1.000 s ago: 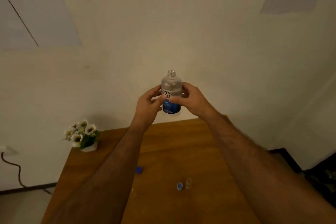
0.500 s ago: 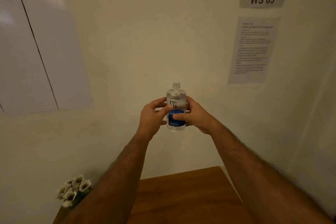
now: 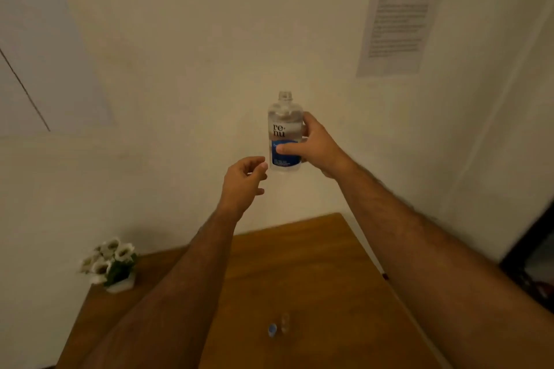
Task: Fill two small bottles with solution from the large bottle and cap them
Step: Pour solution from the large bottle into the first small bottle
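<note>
The right hand (image 3: 314, 148) gripped the large bottle (image 3: 284, 132) upright, uncapped, high above the desk (image 3: 329, 278). The left hand (image 3: 244, 181) hung just beside it, fingers loosely curled, holding nothing. Below the bottle, one small bottle (image 3: 284, 322) stood beside a blue cap (image 3: 272, 329). Pouring and capping apparently remained. The clear bottle looked nearly full.

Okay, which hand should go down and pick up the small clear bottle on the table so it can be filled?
Probably the left hand. It holds nothing, while the right hand grips the uncapped large clear bottle with the blue label in the air. The small clear bottle stands by a blue cap on the wooden table.
</note>
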Available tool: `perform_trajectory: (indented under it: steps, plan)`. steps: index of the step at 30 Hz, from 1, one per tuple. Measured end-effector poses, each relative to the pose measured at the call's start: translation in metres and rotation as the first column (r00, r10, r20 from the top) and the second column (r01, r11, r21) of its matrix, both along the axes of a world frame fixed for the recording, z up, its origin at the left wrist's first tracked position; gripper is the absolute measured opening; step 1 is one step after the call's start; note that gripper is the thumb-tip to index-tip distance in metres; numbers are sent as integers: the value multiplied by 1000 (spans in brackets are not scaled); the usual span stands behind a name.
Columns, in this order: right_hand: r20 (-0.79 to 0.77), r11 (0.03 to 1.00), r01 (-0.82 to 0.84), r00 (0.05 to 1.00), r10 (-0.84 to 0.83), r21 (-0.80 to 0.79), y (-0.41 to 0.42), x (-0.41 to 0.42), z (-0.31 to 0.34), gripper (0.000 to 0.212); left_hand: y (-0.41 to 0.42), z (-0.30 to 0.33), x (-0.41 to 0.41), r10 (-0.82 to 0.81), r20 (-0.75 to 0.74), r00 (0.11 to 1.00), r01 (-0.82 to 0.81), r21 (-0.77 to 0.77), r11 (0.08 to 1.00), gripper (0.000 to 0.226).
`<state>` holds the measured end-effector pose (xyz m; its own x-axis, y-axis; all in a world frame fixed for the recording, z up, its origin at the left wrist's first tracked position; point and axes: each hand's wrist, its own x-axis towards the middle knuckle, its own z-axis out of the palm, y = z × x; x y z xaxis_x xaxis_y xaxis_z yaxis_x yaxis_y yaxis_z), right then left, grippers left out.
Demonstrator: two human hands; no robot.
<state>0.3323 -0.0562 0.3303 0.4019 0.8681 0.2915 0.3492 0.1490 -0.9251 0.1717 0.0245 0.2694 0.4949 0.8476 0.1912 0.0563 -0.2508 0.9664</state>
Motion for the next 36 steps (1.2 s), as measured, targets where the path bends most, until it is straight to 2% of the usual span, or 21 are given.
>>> perform_trajectory:
  steps: [3, 7, 14, 20, 26, 29, 33, 36]
  plan:
    - [-18, 1000, 13, 1000, -13, -26, -4, 2, -26, 71, -10, -63, -5, -41, -185, 982, 35, -33, 999, 28]
    - [-56, 998, 28, 998, -31, -53, -7, 0, -59, 69, -31, -146, -21, -123, -438, 891, 94, -87, 992, 30]
    - [-44, 993, 38, 998, -43, -114, -10, -10, -114, 72, -65, -242, -46, -262, -654, 710, 171, -200, 965, 44]
    - [-35, 984, 40, 998, -47, -172, -15, -24, -163, 75, -86, -289, -55, -294, -723, 625, 220, -197, 955, 61]
    - [-55, 976, 56, 996, -69, -209, -21, -36, -214, 77, -100, -324, -55, -304, -699, 648, 213, -217, 953, 60]
    - [-67, 973, 55, 995, -72, -224, -23, -38, -232, 79, -101, -333, -50, -256, -691, 676, 191, -171, 967, 51]
    - [-77, 970, 53, 994, -74, -237, -26, -37, -247, 79, -102, -339, -45, -241, -679, 694, 191, -149, 970, 19]
    - [-72, 970, 58, 994, -77, -237, -27, -34, -251, 79, -102, -337, -43, -228, -664, 712, 177, -145, 973, 13]
